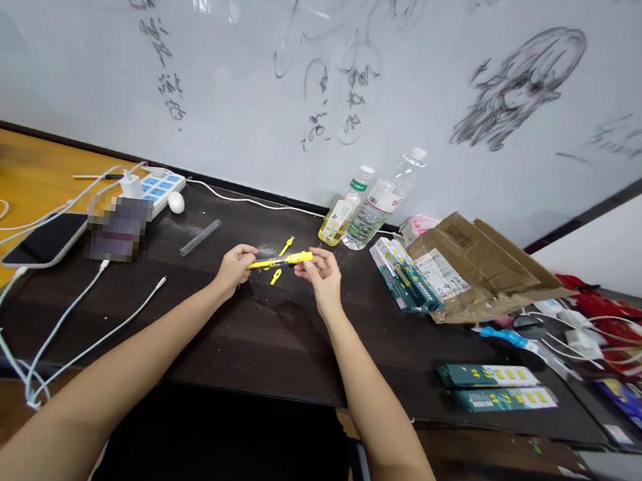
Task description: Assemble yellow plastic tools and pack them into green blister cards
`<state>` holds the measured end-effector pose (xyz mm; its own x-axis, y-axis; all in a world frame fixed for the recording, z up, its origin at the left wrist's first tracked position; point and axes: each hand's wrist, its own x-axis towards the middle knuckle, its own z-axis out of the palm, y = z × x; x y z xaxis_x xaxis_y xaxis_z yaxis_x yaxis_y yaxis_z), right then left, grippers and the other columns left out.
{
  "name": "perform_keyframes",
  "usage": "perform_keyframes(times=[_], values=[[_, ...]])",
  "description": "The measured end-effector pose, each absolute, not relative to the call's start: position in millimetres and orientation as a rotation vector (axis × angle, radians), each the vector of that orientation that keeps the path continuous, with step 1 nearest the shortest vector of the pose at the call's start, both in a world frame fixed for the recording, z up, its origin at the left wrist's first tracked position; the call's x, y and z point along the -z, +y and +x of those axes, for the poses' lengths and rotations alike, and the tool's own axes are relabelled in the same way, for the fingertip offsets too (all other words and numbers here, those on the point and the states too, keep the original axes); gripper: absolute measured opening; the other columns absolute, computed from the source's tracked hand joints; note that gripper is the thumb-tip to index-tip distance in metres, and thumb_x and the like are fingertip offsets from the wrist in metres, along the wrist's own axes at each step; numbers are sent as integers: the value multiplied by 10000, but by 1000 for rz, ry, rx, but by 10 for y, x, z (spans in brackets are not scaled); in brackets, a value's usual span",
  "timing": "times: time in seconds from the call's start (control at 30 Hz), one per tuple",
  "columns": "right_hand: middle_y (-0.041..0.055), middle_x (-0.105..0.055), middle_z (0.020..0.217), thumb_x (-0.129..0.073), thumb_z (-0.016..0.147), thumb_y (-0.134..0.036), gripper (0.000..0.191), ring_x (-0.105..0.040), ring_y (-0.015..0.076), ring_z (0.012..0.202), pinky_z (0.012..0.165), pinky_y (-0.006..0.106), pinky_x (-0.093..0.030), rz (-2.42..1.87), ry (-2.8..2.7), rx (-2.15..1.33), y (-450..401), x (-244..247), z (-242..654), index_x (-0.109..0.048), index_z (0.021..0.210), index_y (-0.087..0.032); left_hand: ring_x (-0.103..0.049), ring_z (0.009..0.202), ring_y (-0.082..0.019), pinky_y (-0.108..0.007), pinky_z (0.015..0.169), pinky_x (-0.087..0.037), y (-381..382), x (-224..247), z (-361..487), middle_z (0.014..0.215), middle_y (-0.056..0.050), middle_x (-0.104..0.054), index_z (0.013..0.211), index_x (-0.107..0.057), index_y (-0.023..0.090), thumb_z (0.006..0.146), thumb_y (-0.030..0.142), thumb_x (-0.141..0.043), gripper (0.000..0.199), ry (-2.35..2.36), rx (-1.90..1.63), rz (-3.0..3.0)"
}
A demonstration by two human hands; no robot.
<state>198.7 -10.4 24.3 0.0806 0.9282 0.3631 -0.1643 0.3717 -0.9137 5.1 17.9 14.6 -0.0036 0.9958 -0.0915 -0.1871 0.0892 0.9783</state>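
A slim yellow pen-like tool (281,260) with a dark middle section is held nearly level above the dark table. My left hand (234,268) pinches its left end, and the fingers of my right hand (322,275) are closed on its thicker yellow right end. I cannot make out exactly what kind of tool it is. Just behind it on the table lies a small yellow piece (288,245). Another small yellow piece (276,277) rests just in front of the tool, between my hands. Further left is a clear plastic tube (200,238).
Two bottles, one with yellow liquid (340,216) and one clear (370,215), stand by the whiteboard (229,70). Green-and-white boxes (406,276) and a brown paper bag (476,261) lie right. Phones, cables and a power strip (162,192) occupy the left.
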Motion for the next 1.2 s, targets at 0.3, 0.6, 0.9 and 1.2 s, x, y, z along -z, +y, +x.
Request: perform_keyframes(times=[0.3,0.6,0.9,1.2], values=[[-11,-679,751,-763,663,-418,365,-670,137,657,685,329,-603,-835,-1196,-958,-77,-197,1999,-565,884,-206,-218,297,-4,-141,320,-124,180,-134,45,466,122,-312,835,-527,177,637,149,-531,200,1123,-1237,998],[-2,-690,745,-788,636,-403,373,-666,131,638,680,319,-601,-844,-1106,-1028,-100,-209,1970,-579,865,-195,-208,296,-3,-140,315,-127,190,-101,50,466,123,-312,834,-525,180,625,152,-526,210,1110,-1274,1020],[-7,-690,742,-778,654,-379,349,-660,114,636,678,289,-591,-820,-1098,-1037,-112,-195,1947,-560,846,-185,-214,296,-1,-131,311,-129,182,-88,55,473,118,-348,821,-520,175,630,152,-526,193,1097,-1303,1014],[-26,-664,731,-690,747,-427,319,-644,102,634,652,278,-587,-804,-1187,-1128,-80,-281,2069,-561,940,-208,-248,305,-5,-122,315,-141,130,-138,103,507,65,-502,855,-523,170,718,196,-554,143,1104,-1212,1029]])
